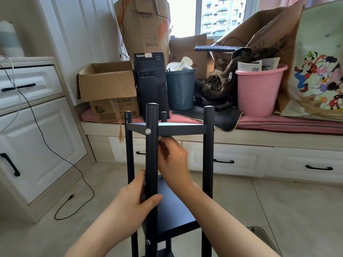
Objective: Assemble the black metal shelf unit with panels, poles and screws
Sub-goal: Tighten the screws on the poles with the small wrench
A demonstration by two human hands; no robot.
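Black metal made up the shelf unit [168, 164], which was seen standing upright on the tiled floor [278, 206] near the middle of the view, its four poles rising above the top panel [178, 129]. The nearest pole [151, 154] was gripped by the left hand [136, 199], the thumb wrapped across its front and the fingers curled behind; this hold was judged to be for steadying the frame. The right hand [173, 160] was held just under the top panel beside that pole, its fingers bent inward toward the corner. Whether anything was pinched there could not be told, as the fingertips were hidden behind the pole. A silver screw [148, 131] was seen seated in the pole at the level of the top panel, and another screw [148, 242] lower down, so the hand was probably placed to check or support that joint from inside. A lower panel [174, 206] was already fitted between the poles.

Behind the unit, a window seat [278, 125] with a pink cushion was loaded with a cardboard box [107, 84], a computer tower [151, 84], a grey bin [181, 89] and a pink bucket [258, 89]. White cabinets [37, 136] were ranged on the left, with a black cable [55, 151] trailing over the floor.
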